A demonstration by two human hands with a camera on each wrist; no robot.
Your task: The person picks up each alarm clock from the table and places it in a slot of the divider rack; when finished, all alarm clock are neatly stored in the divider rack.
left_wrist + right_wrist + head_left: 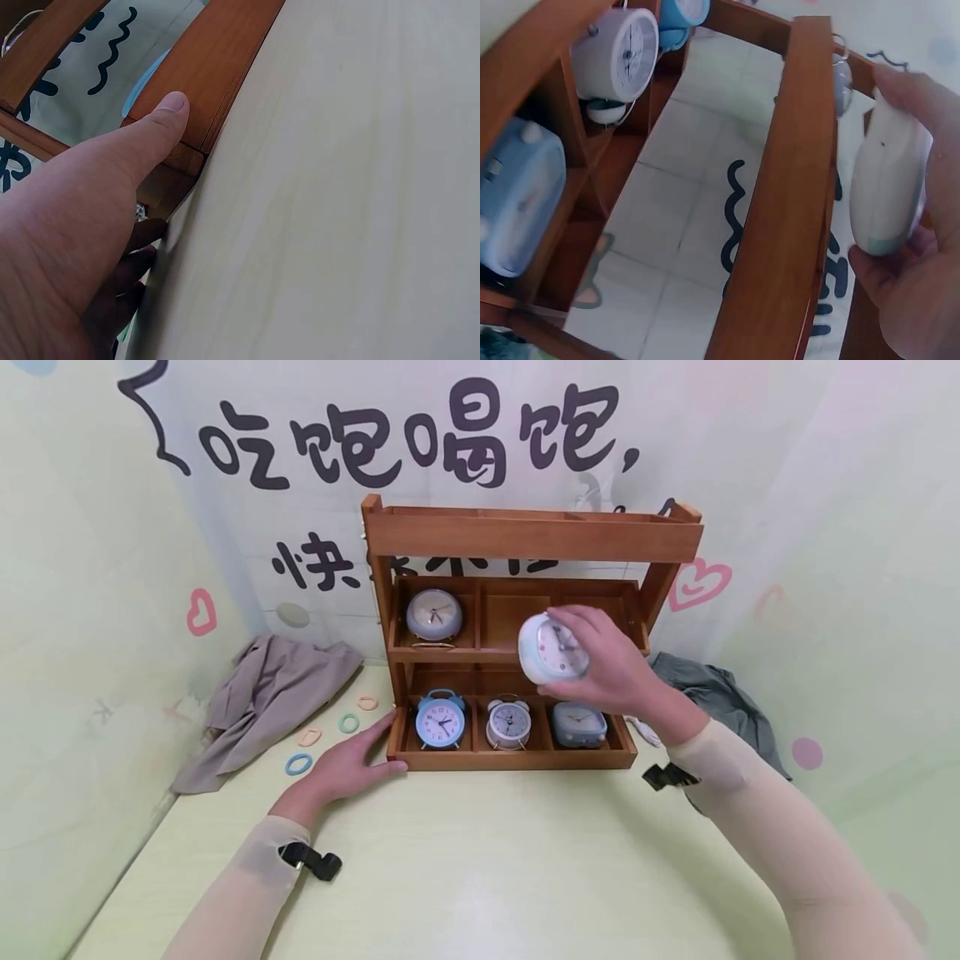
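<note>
1. White round alarm clock, with a pale dial, dark hands and a smooth plastic body that showed a faint bluish tint at its lower edge in the right wrist view, was held in the air in front of the middle tier of the brown wooden three-tier shelf, level with the centre and right compartments
2. The right hand gripped that clock, fingers curled over its top and back, thumb under it
3. As far as could be judged, the work stood partway: the middle tier held one greyish-blue round clock in its left compartment, while its centre compartment looked bare and the right one was hidden behind the hand
4. The bottom tier was full, with a bright blue twin-bell clock, a white twin-bell clock and a pale blue squarish clock side by side
5. The left hand lay flat and relaxed on the pale green tabletop, thumb touching the shelf's lower left front corner, gripping nothing
6. Left of the shelf lay small coloured rings and a beige crumpled cloth; a grey cloth lay to the right
</note>
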